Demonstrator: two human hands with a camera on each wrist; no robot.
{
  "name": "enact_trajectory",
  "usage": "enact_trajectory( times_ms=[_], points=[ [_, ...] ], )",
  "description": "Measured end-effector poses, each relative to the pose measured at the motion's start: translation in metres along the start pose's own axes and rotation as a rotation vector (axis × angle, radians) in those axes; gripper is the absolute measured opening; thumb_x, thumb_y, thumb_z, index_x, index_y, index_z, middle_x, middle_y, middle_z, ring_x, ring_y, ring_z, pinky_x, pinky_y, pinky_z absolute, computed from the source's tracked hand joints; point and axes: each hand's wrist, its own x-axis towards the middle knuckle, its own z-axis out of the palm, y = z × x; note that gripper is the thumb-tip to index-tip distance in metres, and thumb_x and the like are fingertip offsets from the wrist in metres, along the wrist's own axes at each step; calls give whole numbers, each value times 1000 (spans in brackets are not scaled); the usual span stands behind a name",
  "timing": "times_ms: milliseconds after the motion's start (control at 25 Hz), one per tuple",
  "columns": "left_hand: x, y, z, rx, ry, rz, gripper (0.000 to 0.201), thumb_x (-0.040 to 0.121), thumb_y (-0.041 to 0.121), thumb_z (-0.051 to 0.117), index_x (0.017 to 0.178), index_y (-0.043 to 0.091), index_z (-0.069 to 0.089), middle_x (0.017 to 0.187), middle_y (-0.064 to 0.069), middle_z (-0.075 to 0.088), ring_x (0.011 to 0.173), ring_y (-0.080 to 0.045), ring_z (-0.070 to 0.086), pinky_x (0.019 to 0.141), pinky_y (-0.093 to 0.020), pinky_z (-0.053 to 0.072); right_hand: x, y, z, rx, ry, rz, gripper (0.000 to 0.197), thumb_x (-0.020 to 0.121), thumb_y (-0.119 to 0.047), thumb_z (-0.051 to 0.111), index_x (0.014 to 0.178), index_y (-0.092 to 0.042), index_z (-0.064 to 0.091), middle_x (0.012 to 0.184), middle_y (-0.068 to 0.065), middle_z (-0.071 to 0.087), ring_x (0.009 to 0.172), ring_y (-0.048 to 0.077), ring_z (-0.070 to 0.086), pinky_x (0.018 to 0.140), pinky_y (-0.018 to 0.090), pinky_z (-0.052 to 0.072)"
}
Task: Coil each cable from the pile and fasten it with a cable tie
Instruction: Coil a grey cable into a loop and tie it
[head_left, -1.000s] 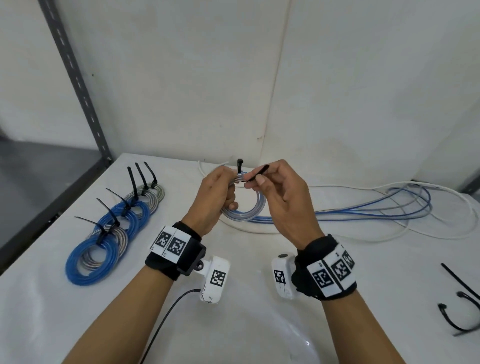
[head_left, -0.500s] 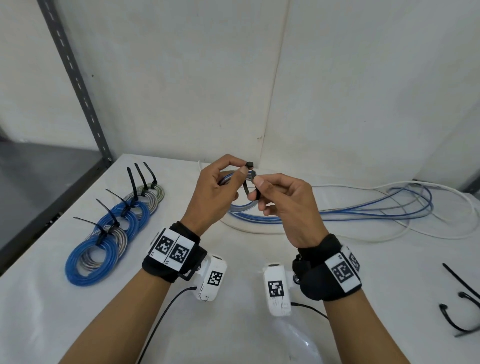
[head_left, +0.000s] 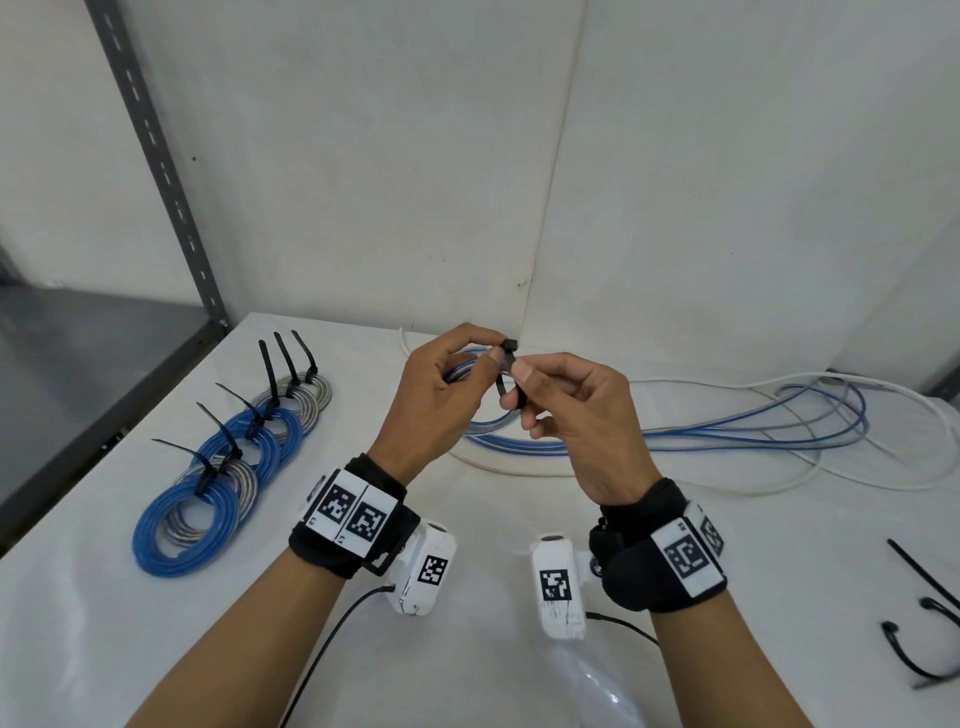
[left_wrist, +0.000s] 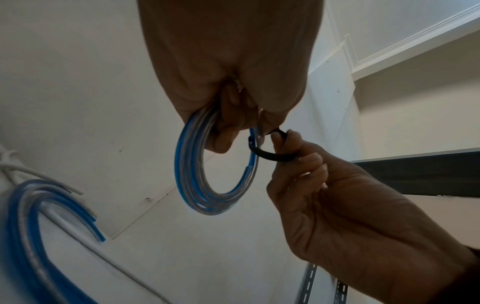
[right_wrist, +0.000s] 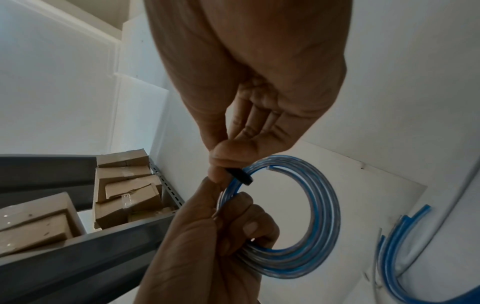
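Note:
My left hand (head_left: 457, 374) holds a small coil of blue and grey cable (left_wrist: 205, 185) above the back of the white table (head_left: 467, 675), its fingers curled round the coil's top. A black cable tie (head_left: 506, 371) loops round the coil (right_wrist: 311, 226). Thumb and forefinger of my left hand pinch the tie's head at the top. My right hand (head_left: 540, 384) pinches the tie's strap (left_wrist: 272, 155) just right of the coil. In the right wrist view the black tie (right_wrist: 240, 175) crosses the cable strands beside my right thumb.
Several tied coils (head_left: 218, 462) of blue and grey cable lie in a row at the table's left. Loose blue, grey and white cables (head_left: 753, 431) sprawl at the back right. Spare black ties (head_left: 924, 623) lie at the right edge. A grey shelf post (head_left: 156, 166) stands at the left.
The tie's strap has been bent down and round the coil. My right hand has shifted its pinch from the strap's raised tip to the loop below the head.

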Motion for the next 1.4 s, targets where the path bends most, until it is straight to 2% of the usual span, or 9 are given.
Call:
enact_trajectory(
  times_ms=[160,400,600,800,960,1080,1160,1280,1400],
  points=[
    [0,3,1,-4,3,-4,14,102,9,57,106,8,71,68,16,67,55,-3,53,62,-34,46,1,0,0,-4,-7,-11,14,96,-13,65,102,-2,72,76,11,74,55,16,57,53,23,50],
    [-1,0,0,16,-1,31,13,102,13,59,101,15,71,64,16,63,53,-5,45,57,-37,41,1,-2,-4,3,-8,-37,13,97,-11,63,104,-3,71,77,11,74,56,15,58,55,23,51],
    [-4,1,1,152,0,189,11,100,10,61,100,13,71,69,5,65,52,-2,51,57,-11,35,3,-2,-6,75,33,-29,27,95,-12,67,119,0,63,77,18,73,55,17,59,57,25,53],
    [-9,0,3,288,-23,293,9,98,2,62,96,6,70,58,25,52,48,4,49,55,-4,30,5,2,-9,117,50,-8,25,95,-13,67,115,1,68,75,15,70,56,16,55,56,23,49],
    [-8,-4,3,203,-169,165,11,101,14,60,92,14,67,58,2,53,49,-13,35,53,-24,29,5,2,-15,-10,-48,22,17,98,-15,62,106,-9,76,74,4,66,65,12,50,57,22,32],
    [-9,-4,5,115,-255,86,13,102,19,59,93,13,66,75,-18,64,61,-36,49,56,-37,36,6,3,-21,-68,13,54,12,95,-19,67,98,-12,77,82,-8,71,77,5,57,69,25,36],
    [-13,1,7,67,-319,56,13,103,15,58,93,10,65,81,-11,71,68,-33,62,62,-38,45,10,3,-26,26,84,99,10,94,-18,68,95,-13,77,80,-9,68,76,7,51,70,26,35],
    [-19,10,13,18,-420,-12,18,104,10,55,89,6,64,80,5,70,60,-4,55,64,-19,44,17,4,-38,143,275,130,8,93,-15,69,92,-13,76,88,-3,67,74,10,47,68,26,36],
    [-20,14,15,-44,-497,-75,22,106,15,51,91,6,62,62,15,56,56,-11,35,62,-34,40,19,6,-41,141,368,67,7,93,-16,70,92,-11,75,87,0,65,71,11,48,65,26,38]
  ],
)
